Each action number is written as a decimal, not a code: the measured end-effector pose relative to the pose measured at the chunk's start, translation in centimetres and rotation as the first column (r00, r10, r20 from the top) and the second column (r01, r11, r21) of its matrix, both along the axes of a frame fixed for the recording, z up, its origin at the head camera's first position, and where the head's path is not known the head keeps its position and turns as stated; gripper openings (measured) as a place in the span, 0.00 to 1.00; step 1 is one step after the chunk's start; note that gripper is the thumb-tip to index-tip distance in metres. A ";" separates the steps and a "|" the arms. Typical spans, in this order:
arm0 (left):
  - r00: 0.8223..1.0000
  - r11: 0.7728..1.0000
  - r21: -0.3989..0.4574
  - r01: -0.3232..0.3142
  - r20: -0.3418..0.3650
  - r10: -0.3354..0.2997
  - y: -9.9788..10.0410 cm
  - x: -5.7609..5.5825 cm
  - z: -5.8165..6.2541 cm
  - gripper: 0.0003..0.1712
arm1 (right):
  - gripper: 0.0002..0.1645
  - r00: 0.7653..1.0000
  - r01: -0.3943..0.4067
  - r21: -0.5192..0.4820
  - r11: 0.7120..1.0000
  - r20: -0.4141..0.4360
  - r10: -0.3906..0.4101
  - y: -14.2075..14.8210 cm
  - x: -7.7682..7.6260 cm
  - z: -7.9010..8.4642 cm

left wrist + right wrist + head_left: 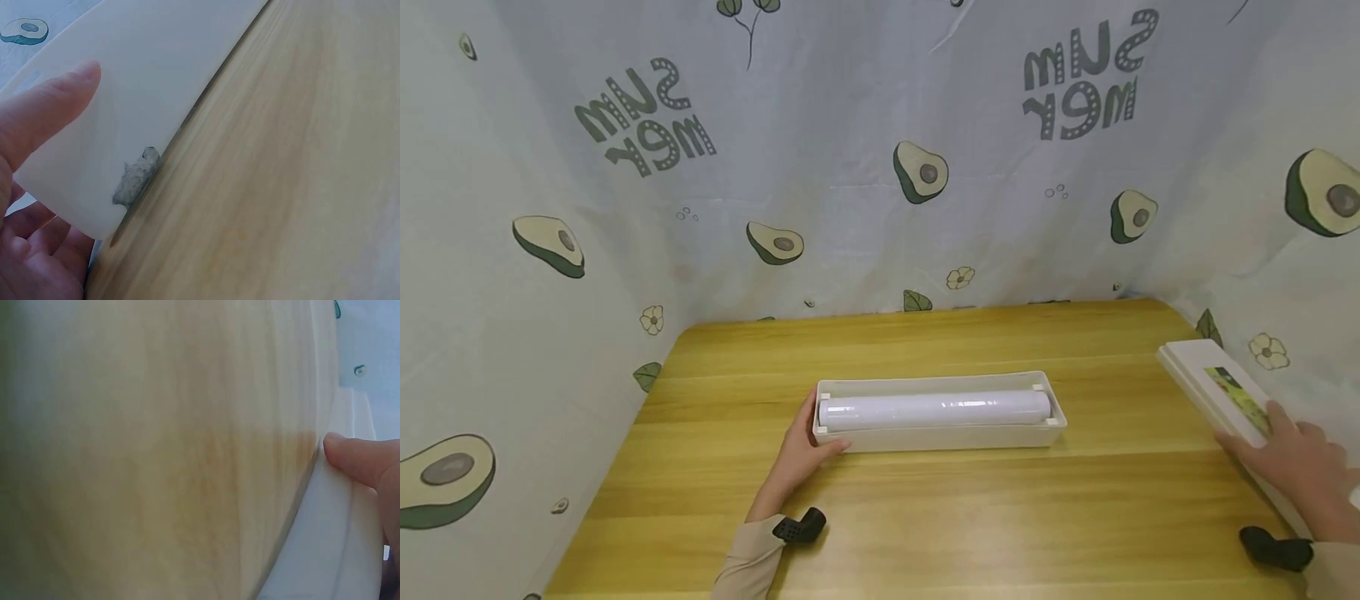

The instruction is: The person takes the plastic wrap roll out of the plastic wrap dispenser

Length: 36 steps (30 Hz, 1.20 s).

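Note:
A long white plastic box point(940, 439) lies lengthwise on the table, its top uncovered. Inside it rests a shiny, whitish roll of film point(932, 408), running nearly end to end. My left hand point(796, 460) grips the box's left end, thumb point(56, 103) on the front wall and fingers round behind the end. A grey patch point(136, 178) marks the wall low down in the left wrist view. Off to the right, my right hand point(1296, 462) holds a long white lid point(1193, 367) with a green and yellow label point(1238, 396). The right thumb point(356, 459) lies along the lid's side edge.
The wood-grain table point(925, 525) extends in front of and behind the box. A pale curtain point(850, 100) printed with avocados hangs along the back and both sides. The lid lies slanted near the table's right edge, beside the curtain.

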<state>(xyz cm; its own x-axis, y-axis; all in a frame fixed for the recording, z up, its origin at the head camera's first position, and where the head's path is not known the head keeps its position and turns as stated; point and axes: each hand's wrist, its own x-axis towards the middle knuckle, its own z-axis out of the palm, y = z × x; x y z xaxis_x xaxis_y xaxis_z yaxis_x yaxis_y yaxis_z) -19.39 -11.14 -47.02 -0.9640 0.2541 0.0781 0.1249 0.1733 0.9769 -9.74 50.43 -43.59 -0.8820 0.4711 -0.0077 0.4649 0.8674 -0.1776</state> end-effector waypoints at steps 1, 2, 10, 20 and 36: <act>1.000 1.000 -0.004 -0.001 -0.002 0.001 0.0 0.0 0.0 0.59 | 0.64 1.000 -0.004 0.000 1.000 -0.005 0.004 0.1 -0.1 0.0; 1.000 1.000 -0.008 -0.001 -0.008 0.001 0.0 -0.1 0.1 0.59 | 0.64 1.000 -0.012 0.001 1.000 -0.012 0.012 0.2 -0.1 0.0; 1.000 1.000 -0.020 -0.017 -0.007 0.017 -0.1 -0.2 0.5 0.59 | 0.64 1.000 -0.011 -0.034 0.999 0.013 0.012 0.4 -0.6 0.2; 1.000 1.000 -0.023 -0.017 -0.018 0.017 -0.2 -0.5 0.4 0.59 | 0.64 0.999 -0.025 -0.045 0.999 0.036 0.027 0.0 -0.7 0.7; 1.000 1.000 -0.024 -0.008 -0.004 0.008 -0.1 -0.1 0.2 0.58 | 0.68 0.996 -0.085 0.045 0.995 -0.010 0.086 0.9 -0.6 0.2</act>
<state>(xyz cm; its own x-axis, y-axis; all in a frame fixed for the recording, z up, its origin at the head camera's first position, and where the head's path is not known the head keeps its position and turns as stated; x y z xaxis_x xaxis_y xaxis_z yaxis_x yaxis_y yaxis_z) -19.53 -11.27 -46.86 -0.9656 0.2486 0.0757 0.1272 0.1980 0.9719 -10.30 51.33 -43.37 -0.9189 0.3938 0.0224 0.3869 0.9110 -0.1426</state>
